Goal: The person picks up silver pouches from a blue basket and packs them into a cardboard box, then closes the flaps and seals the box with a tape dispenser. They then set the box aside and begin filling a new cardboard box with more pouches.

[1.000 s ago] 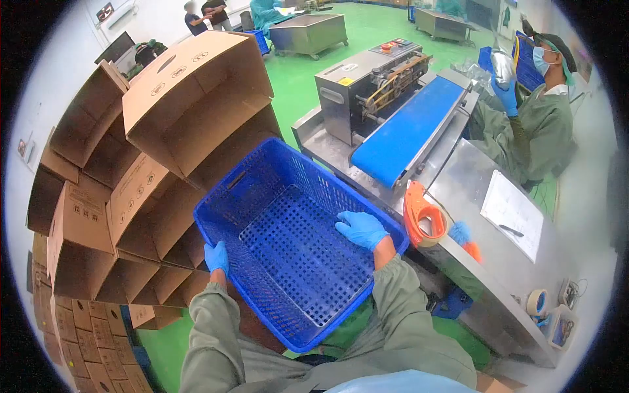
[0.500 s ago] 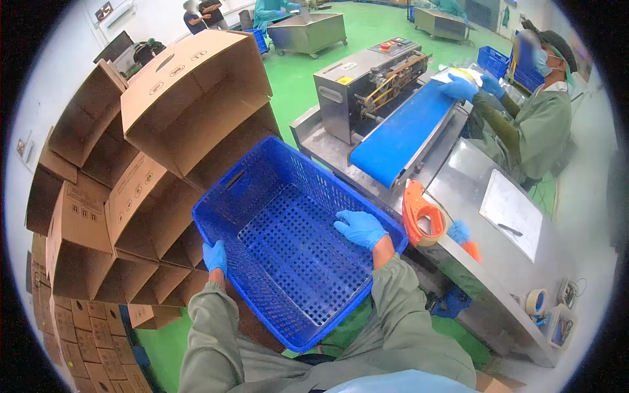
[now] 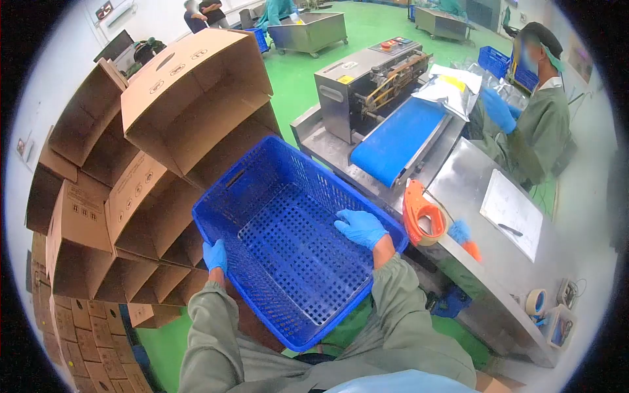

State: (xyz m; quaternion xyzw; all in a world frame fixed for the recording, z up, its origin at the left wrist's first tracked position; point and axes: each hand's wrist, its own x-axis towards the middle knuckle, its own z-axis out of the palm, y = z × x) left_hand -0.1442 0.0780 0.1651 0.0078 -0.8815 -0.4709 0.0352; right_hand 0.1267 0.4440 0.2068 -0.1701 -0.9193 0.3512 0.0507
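An empty blue perforated plastic crate [image 3: 288, 255] is tilted in front of me. My left hand [image 3: 215, 255], in a blue glove, grips the crate's left rim. My right hand [image 3: 360, 228], also gloved, rests with fingers spread on the crate's floor near the right wall, holding nothing. Past the crate's far right edge runs a blue conveyor belt [image 3: 396, 141] on a steel sealing machine [image 3: 357, 82], with a silver foil bag [image 3: 452, 88] lying at its far end.
Open cardboard boxes [image 3: 151, 144] are stacked on the left. An orange tape dispenser [image 3: 422, 219], a paper sheet [image 3: 511, 213] and tape rolls [image 3: 537, 302] lie on the steel table [image 3: 485, 262]. A co-worker [image 3: 534, 111] in green sits at the belt's far end. Steel tubs stand on the green floor.
My hands and the crate have stayed still. The co-worker has lowered a foil bag onto the far end of the belt and drawn the gloved hands back.
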